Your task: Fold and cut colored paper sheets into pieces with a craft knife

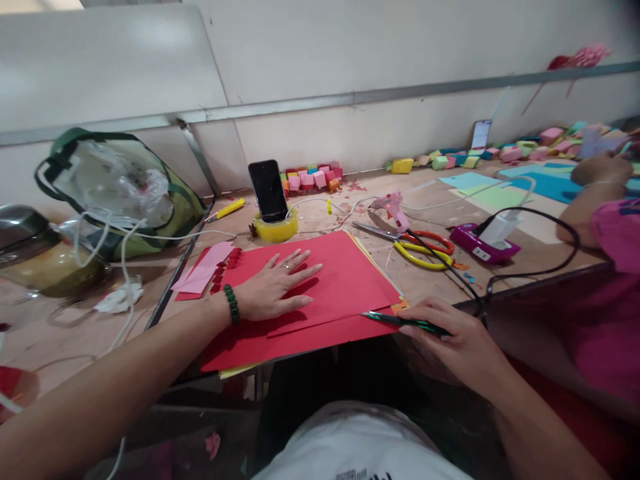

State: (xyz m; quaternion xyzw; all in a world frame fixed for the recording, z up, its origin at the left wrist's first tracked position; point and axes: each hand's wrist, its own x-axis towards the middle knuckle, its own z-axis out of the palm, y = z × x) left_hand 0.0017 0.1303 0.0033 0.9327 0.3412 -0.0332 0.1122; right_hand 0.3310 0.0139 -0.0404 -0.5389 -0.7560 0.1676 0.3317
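Observation:
My left hand (275, 288) lies flat with fingers spread on a sheet of red paper (345, 267), which rests on a stack of coloured sheets at the table's front edge. A green bead bracelet (231, 304) is round that wrist. In my right hand (445, 330) is a black and green utility knife (415, 324), its blade tip at the red sheet's near edge, close to the right corner. Whether the blade touches the paper I cannot tell. Pink paper strips (204, 272) and small dark red folded pieces (220, 270) lie left of the stack.
Beyond the stack are a phone (269, 190) propped on a yellow tape roll (276, 227), scissors (425, 248), a pink glue gun (393, 210) and a purple power strip (485, 245). Paper cubes (313, 179) line the wall. A jar (45, 257) and bag (125, 187) stand left; a co-worker's arm (590, 193) is right.

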